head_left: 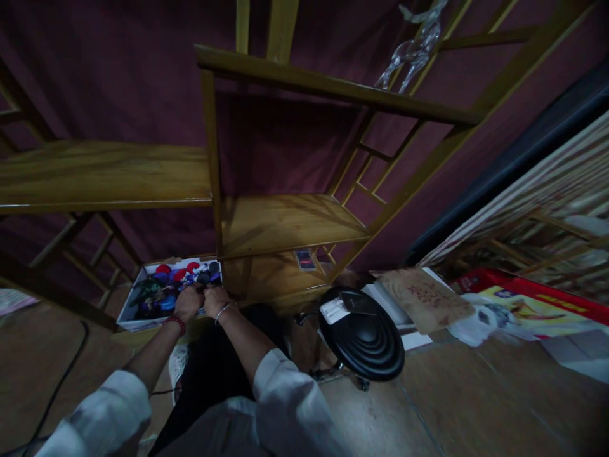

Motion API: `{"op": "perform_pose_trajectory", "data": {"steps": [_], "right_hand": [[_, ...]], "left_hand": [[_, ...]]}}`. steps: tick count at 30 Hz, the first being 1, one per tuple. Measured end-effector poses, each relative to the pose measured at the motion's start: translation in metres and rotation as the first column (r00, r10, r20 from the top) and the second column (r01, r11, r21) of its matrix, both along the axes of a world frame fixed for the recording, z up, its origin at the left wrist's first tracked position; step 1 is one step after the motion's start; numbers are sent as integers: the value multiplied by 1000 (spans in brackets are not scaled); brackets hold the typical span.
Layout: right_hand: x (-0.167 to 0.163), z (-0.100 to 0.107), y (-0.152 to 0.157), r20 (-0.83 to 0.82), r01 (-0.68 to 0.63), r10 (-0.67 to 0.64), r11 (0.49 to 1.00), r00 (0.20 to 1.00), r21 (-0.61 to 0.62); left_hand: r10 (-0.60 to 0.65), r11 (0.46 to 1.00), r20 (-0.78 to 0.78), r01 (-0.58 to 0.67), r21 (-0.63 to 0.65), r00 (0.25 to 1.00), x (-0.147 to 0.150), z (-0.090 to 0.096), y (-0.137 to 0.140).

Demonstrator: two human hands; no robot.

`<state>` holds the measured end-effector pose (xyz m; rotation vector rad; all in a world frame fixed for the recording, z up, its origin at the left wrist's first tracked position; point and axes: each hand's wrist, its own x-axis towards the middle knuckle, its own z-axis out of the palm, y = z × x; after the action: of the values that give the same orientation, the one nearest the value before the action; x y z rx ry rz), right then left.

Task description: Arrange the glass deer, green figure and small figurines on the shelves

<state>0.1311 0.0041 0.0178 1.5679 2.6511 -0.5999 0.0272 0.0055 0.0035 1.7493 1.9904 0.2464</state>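
While both hands reach forward over an open white cardboard box point(124, 317) on the lowest level of a varnished yellow-brown wooden shelf rack point(212, 165), the person's left hand point(189, 301) and right hand point(215, 299) meet above its near right part. The fingers of each look curled inward, nearly closed; whether they grip anything cannot be told, though a small dark patch shows between them. The left wrist wears a red beaded bracelet point(175, 324), the right a silver-coloured bangle point(221, 311).

Inside the box lie crowded small bundles point(164, 298) in dark green, purple, blue and black, with round red pieces point(162, 269) along the far side (their exact kind is too dim to make out).

Right of the person, well apart from the hands, stands a round black ridged stool point(373, 339); on its seat lie a white paper card point(333, 310) and, touching it, a dark flat rectangular object point(360, 304). Beyond it, a brown printed paper bag point(423, 298) lies near a red-and-yellow printed flat box point(537, 308).
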Motion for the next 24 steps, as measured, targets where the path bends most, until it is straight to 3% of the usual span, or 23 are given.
{"op": "perform_pose_trajectory", "data": {"steps": [8,11,16,24], "right_hand": [[-2,2,0,29,-7,8,1000,1000,-3],[-3,3,-1,34,-4,4,1000,999,-14],[-3,6,-2,29,-4,5,1000,1000,-20],[-2,5,-3,22,1,-1,1000,1000,-17]], "left_hand": [[-7,999,-3,7,-46,1000,-10,2,1],[76,997,-87,-72,39,993,-14,9,-4],[262,946,-169,-219,240,950,-23,22,-16],[385,914,-159,-352,201,909,-36,22,-22]]}}
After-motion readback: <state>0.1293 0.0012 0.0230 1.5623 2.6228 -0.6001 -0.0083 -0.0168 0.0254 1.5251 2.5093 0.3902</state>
